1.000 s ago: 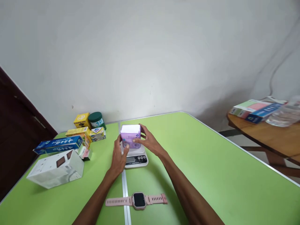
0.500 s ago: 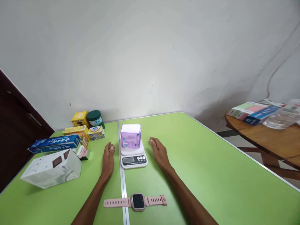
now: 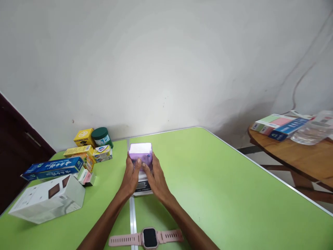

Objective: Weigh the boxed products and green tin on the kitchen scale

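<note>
The white scale sits on the green table, its dark display panel partly showing between the person's wrists. Directly above its plate is the purple pack, upright, pale top face up. The left hand covers the pack's left side and the right hand its right side. Each grip is pressed against the pack, fingers along the side and thumb laid across the front, so the pack is pinched between the two palms. The hands hide its lower part, and whether it rests on the scale or is slightly raised cannot be told.

Nearer the person than the scale lies a pink-strapped watch, laid out flat. A metal seam runs by the scale's left edge. Well to the left of the scale are a white box, a long blue box and a small pinkish carton. Left of the scale and farther back stand a small yellow box, a green-lidded jar and a yellow carton. Far right of the scale, a wooden table carries flat boxes and a clear bottle.
</note>
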Demonstrator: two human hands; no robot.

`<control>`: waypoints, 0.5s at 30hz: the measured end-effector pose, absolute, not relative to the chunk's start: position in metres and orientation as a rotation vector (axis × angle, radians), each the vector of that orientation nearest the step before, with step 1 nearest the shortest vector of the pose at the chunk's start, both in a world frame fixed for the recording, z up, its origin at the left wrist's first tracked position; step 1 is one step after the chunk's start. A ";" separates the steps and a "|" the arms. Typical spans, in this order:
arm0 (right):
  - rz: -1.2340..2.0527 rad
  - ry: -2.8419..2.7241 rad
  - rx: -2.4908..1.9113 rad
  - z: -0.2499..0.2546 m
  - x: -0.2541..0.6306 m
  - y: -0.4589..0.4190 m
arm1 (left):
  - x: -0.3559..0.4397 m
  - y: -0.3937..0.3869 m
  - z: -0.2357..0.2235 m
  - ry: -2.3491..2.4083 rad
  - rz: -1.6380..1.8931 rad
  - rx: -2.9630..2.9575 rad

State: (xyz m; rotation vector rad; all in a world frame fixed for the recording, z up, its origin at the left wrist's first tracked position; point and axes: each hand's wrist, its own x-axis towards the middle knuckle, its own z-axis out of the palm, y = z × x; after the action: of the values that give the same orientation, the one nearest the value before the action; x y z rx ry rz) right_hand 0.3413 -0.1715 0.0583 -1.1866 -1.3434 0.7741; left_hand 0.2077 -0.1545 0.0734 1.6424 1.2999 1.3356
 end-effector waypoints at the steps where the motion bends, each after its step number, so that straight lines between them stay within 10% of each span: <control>1: 0.767 -1.354 -1.167 0.062 0.341 -0.170 | 0.213 -0.153 0.079 1.279 1.309 1.651; 15: 0.576 -1.218 -1.299 0.046 0.495 -0.012 | 0.357 0.005 0.090 1.102 0.980 1.754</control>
State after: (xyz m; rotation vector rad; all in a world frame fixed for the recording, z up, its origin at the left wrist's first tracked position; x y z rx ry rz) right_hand 0.4947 -0.0117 0.0464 -1.2987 -1.2184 0.5759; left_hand 0.3574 0.0053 0.0903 1.7540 1.1025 0.9803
